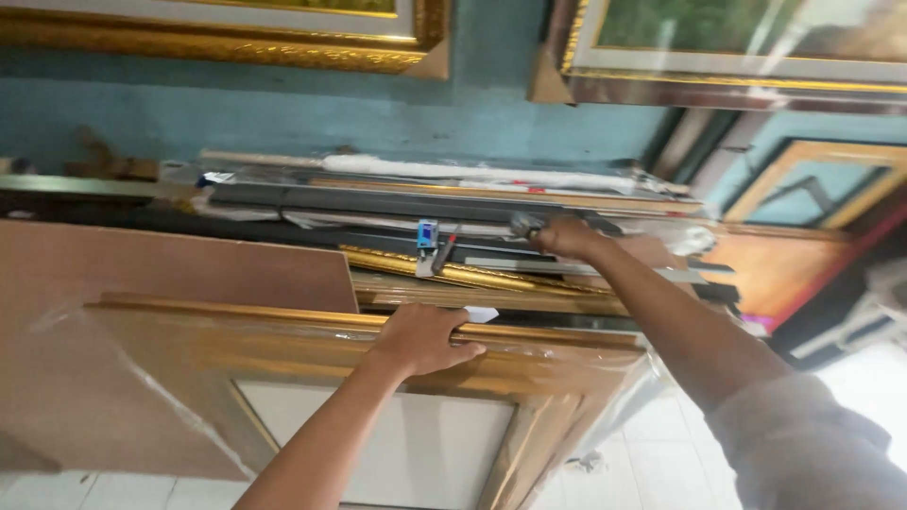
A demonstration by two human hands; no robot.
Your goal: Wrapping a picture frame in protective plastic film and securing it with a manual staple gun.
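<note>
The left hand (pixel 422 337) curls over the top edge of a plastic-wrapped gold frame (pixel 312 354). Farther back, the right hand (pixel 567 236) closes around a small metal tool (pixel 525 225) above stacked mouldings (pixel 453 274).

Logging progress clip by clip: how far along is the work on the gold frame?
Done: the gold frame is covered in clear wrap. In hand: left hand grips its top edge; right hand reaches to the stacked mouldings, closed on a small metal object. Left: cannot tell from this view.

Pale grey sleeve (pixel 803 453), bare forearms
</note>
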